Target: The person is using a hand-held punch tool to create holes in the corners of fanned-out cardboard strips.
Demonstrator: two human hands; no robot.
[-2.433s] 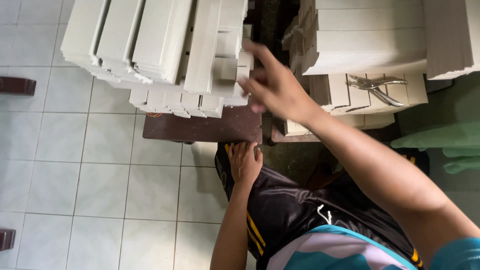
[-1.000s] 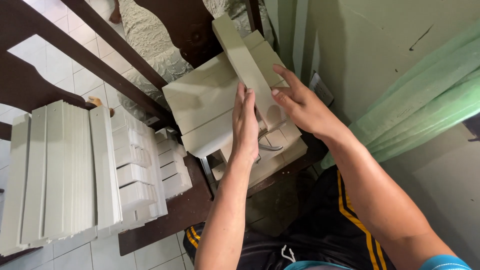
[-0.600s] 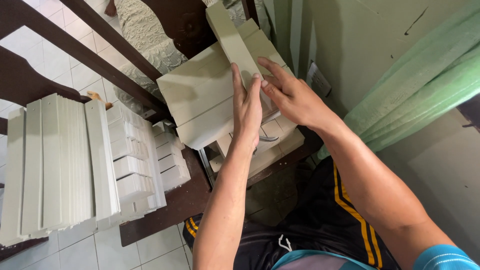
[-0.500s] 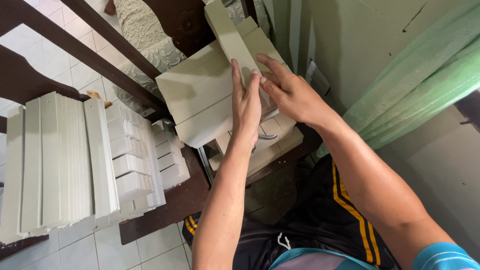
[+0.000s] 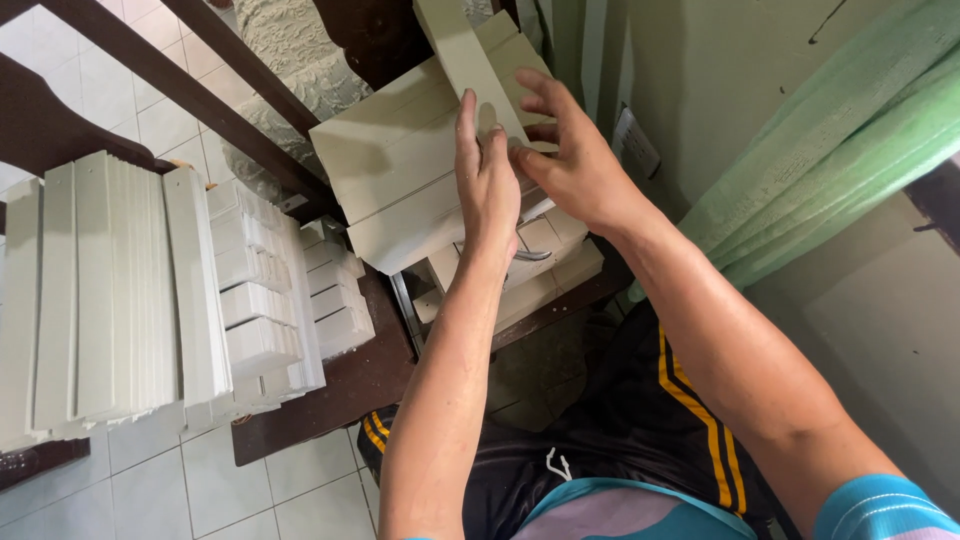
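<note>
White strip [image 5: 468,62] pressed by flat left hand [image 5: 490,185], right hand [image 5: 570,165] fingers spread

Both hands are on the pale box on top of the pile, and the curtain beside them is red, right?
Not quite. The curtain is green, not red, as the head view shows. The rest holds: the left hand and right hand are both on the pale box on top of the pile.
</note>
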